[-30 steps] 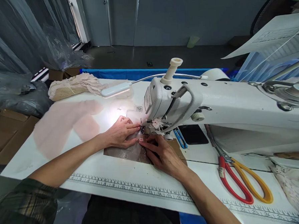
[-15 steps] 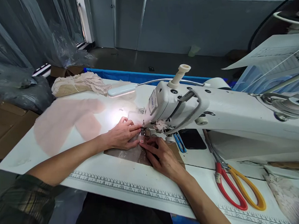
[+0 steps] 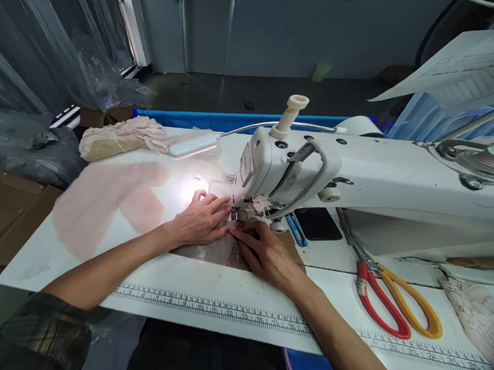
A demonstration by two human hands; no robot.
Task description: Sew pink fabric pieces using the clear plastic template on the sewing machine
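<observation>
A white sewing machine (image 3: 354,174) stands on the white table (image 3: 195,303). Under its presser foot (image 3: 237,214) lies a thin sheer piece of fabric (image 3: 211,252). My left hand (image 3: 201,220) lies flat on the fabric left of the needle, fingers stretched toward the foot. My right hand (image 3: 267,253) presses on the fabric just in front of the foot, fingers together and pointing at the needle. Whether the right fingertips pinch the fabric edge is too small to tell.
Red and orange scissors (image 3: 396,304) lie at the right, blue snips (image 3: 295,229) and a dark phone (image 3: 318,224) by the machine. A lamp (image 3: 191,145) lights the needle area. Pink fabric (image 3: 103,206) and a lace bundle (image 3: 124,139) lie at the left. A printed ruler (image 3: 220,313) runs along the front edge.
Both hands stay at the presser foot; the right fingertips have crept slightly closer to the needle. The camera view has shifted a little.
</observation>
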